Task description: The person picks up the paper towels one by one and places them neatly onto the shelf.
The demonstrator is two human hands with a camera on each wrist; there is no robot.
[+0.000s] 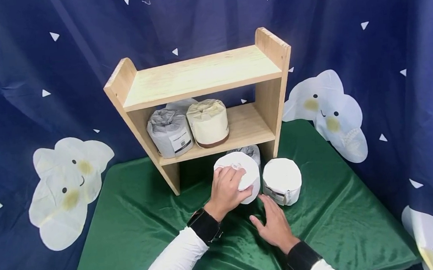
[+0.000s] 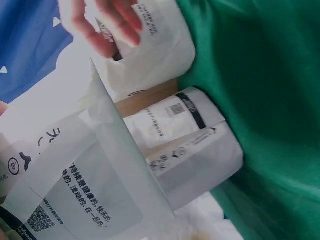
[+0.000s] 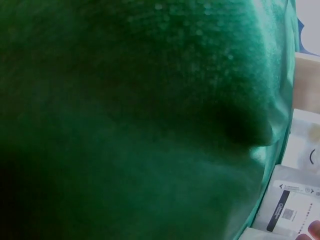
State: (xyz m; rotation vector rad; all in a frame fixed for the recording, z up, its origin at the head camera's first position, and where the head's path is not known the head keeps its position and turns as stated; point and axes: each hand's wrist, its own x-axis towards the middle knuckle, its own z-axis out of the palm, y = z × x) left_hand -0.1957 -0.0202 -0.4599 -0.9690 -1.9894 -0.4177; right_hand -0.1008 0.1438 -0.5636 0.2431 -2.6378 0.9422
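Left hand [image 1: 226, 189] grasping white paper-wrapped toilet roll [image 1: 242, 173] before wooden two-tier shelf [image 1: 203, 106]; right hand [image 1: 275, 225] released, flat on green velvet cloth [image 1: 139, 226].

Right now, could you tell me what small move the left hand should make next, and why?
Probably lift the white roll that the left hand grips toward the lower shelf, where open board shows beside the cream roll; the right hand rests flat on the green cloth.

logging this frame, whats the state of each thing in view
left hand: gripping the top of a white roll
right hand: flat on the green cloth, holding nothing
second white roll: upright on the cloth, untouched
grey roll: on the lower shelf
cream roll: beside it
shelf unit: upright, top board bare
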